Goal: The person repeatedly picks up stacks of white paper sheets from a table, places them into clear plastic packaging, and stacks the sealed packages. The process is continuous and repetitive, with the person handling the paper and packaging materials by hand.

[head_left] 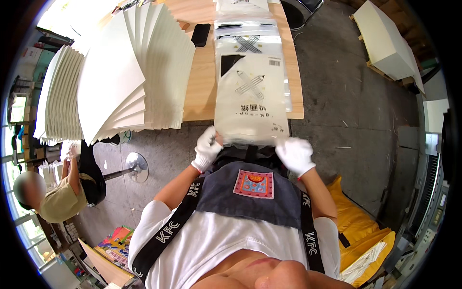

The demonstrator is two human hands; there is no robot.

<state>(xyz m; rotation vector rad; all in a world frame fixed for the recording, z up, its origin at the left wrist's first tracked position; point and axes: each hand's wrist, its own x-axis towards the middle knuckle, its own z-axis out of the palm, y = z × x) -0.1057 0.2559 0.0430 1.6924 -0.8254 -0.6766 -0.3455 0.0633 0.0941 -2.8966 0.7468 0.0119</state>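
A clear plastic bag point(252, 103) printed with crossed pencils lies along the wooden table, its near end hanging over the front edge towards my apron. My left hand point(208, 147), in a white knit glove, is closed with curled fingers at the bag's near left corner. At the near right corner my right hand point(295, 155), gloved the same way, is closed on the bag's edge and slightly blurred. Beneath and beyond lie several more printed plastic bags point(248, 44) in an overlapping row.
Fanned stacks of white paper point(113, 72) cover the table's left side. A black phone point(200, 35) lies near the wooden table's point(202, 91) middle. At left another person point(62, 192) sits near a stool base point(137, 167). A yellow sack point(358, 226) stands at my right.
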